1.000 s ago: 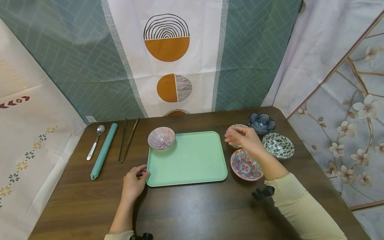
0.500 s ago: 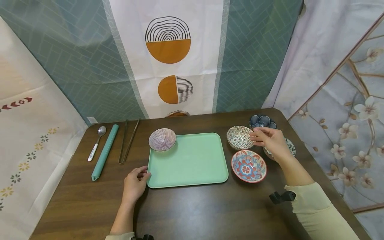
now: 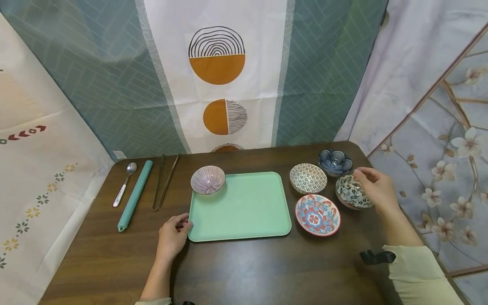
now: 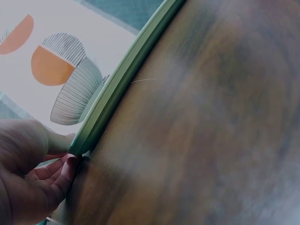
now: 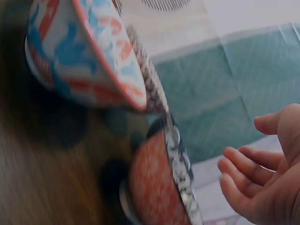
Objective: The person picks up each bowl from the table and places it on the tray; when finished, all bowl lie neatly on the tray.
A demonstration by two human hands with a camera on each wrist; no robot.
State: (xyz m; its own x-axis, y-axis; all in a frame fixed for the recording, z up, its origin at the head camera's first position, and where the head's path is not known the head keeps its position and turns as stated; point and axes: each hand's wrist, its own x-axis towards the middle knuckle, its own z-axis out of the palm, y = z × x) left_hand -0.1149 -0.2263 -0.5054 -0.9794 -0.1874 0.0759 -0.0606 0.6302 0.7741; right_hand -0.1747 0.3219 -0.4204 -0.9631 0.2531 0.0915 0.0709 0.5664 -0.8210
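Note:
My left hand [image 3: 173,238] pinches the left edge of a mint-green tray [image 3: 244,212], thumb above and fingertips at its underside in the left wrist view. A purple-striped bowl [image 3: 208,180] sits on the tray's back left corner. My right hand [image 3: 377,190] hovers over the right side of a black-and-white floral bowl [image 3: 351,192], holding nothing. Its fingers are loosely bent and apart from the bowl's rim in the right wrist view, where this bowl's outside [image 5: 157,180] is red. Beside it stand a red-and-blue bowl [image 3: 317,215], a small-patterned bowl [image 3: 308,178] and a dark blue petal-shaped bowl [image 3: 335,162].
Left of the tray lie metal tongs [image 3: 164,184], a long teal case [image 3: 135,196] and a spoon [image 3: 125,184] with a white handle. Patterned cloths [image 3: 228,84] hang behind the wooden table [image 3: 244,271] and along both its sides.
My right hand has moved right, from over the small-patterned bowl to over the floral bowl. The left hand keeps its place on the tray. The head view has shifted slightly.

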